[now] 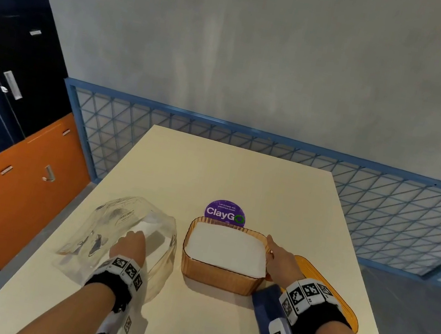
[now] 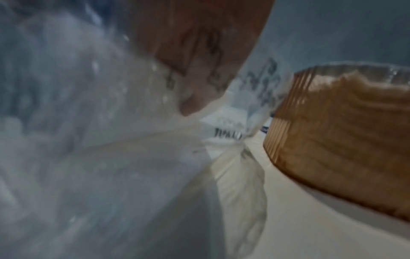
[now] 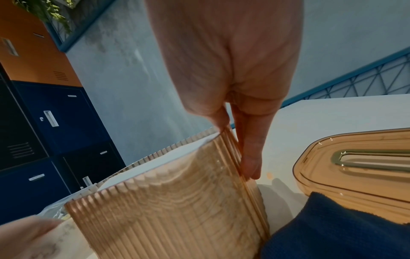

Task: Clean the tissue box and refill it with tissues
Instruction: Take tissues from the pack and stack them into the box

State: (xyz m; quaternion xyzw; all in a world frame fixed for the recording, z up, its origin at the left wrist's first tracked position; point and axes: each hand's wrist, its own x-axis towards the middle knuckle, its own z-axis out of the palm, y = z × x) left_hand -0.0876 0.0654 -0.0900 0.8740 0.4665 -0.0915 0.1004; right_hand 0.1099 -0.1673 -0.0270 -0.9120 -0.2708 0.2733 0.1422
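An amber ribbed tissue box (image 1: 218,280) (image 3: 177,210) (image 2: 343,131) stands open-topped mid-table, filled to the rim with white tissues (image 1: 225,248). My right hand (image 1: 277,256) (image 3: 233,61) lies along its right wall, fingers (image 3: 250,154) straight against the outside, thumb at the rim. The left hand (image 1: 131,242) grips a crumpled clear plastic bag (image 1: 114,224) (image 2: 88,122) left of the box; a fingertip (image 2: 195,87) shows through the film. The amber lid (image 1: 342,306) (image 3: 355,166) with its slot lies right of the box, partly under my right wrist.
A dark blue cloth (image 1: 266,298) (image 3: 332,227) lies at the box's near right corner. A purple round sticker (image 1: 225,213) is on the cream table (image 1: 213,165) behind the box. Orange and navy lockers (image 1: 20,175) stand to the left, and a blue lattice rail (image 1: 384,201) runs behind.
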